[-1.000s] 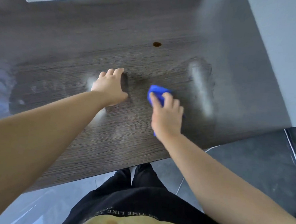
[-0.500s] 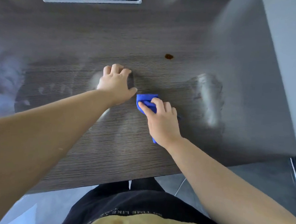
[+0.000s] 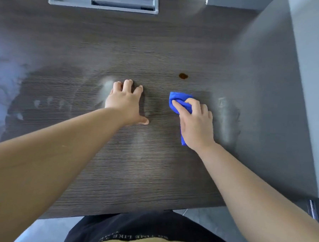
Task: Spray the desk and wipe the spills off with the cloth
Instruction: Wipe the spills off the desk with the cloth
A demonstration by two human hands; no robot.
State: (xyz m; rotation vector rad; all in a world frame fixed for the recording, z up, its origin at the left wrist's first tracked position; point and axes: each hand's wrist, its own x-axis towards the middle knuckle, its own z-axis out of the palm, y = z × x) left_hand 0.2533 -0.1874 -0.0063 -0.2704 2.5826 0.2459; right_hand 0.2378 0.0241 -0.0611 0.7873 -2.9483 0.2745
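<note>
Gripping blue cloth (image 3: 179,102) in right hand (image 3: 196,124), left hand (image 3: 125,105) flat, empty; may miss brown spill (image 3: 183,76) at 12 o'clock by wiping low.

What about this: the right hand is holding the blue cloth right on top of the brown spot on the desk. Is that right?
Not quite. The right hand holds the blue cloth on the desk, but not on the brown spot: the spot lies bare just beyond the cloth. The head view shows it.
</note>
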